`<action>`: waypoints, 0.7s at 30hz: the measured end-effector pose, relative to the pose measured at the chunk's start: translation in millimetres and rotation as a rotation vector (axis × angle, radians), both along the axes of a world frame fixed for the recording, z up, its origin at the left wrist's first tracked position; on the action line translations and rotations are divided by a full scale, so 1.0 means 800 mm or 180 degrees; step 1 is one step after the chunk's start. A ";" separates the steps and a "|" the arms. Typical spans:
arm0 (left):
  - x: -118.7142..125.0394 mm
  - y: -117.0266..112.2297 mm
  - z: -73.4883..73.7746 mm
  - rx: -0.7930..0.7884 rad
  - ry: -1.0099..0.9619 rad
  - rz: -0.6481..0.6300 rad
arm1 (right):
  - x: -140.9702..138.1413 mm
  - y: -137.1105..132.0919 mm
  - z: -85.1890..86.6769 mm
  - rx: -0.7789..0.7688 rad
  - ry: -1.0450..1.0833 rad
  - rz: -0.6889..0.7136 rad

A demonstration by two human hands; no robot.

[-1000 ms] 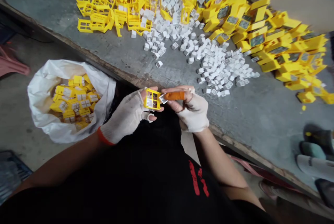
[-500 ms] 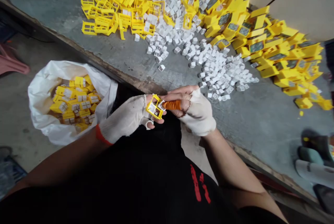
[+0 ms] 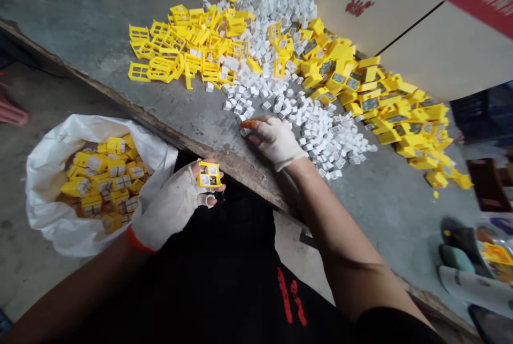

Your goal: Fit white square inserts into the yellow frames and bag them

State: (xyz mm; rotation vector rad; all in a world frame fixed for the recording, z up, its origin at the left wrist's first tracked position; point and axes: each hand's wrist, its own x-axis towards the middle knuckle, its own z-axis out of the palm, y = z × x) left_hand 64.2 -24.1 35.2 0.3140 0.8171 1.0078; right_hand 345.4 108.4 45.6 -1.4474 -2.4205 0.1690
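My left hand (image 3: pixel 173 206), in a fingerless white glove, pinches a small yellow plastic frame (image 3: pixel 209 174) with white cubes set in its cells, held just below the table edge. My right hand (image 3: pixel 274 140), gloved with an orange fingertip cover, reaches onto the grey table (image 3: pixel 100 29) and its fingertips close on a small white cube (image 3: pixel 245 131) at the near edge of the white cube pile (image 3: pixel 320 130). Whether the cube is lifted off the table I cannot make out.
Empty yellow frames (image 3: pixel 176 50) are heaped at the back left and yellow housings (image 3: pixel 385 103) at the right. A white sack (image 3: pixel 64 216) of filled yellow pieces stands on the floor at my left. Cardboard sheets (image 3: pixel 401 29) lean behind the piles. Shoes (image 3: pixel 460 258) lie at the right.
My right hand left the frame and reached forward to the loose white cubes. The left hand lowered slightly with the frame. The view tilted up, so more of the table shows.
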 end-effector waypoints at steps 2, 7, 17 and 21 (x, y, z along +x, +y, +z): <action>-0.002 -0.001 -0.001 -0.0016 0.0145 0.0037 | -0.009 0.015 0.000 -0.0239 -0.0255 -0.0062; 0.009 -0.003 0.007 0.0032 0.0057 0.0044 | -0.018 -0.046 0.019 -0.0254 0.0286 0.0245; 0.026 -0.004 0.013 -0.0027 -0.0283 -0.0878 | -0.031 -0.164 0.026 0.0549 0.1347 0.1215; 0.021 -0.005 0.010 -0.0353 -0.0607 -0.1364 | -0.028 -0.169 0.022 0.0479 0.1217 0.1236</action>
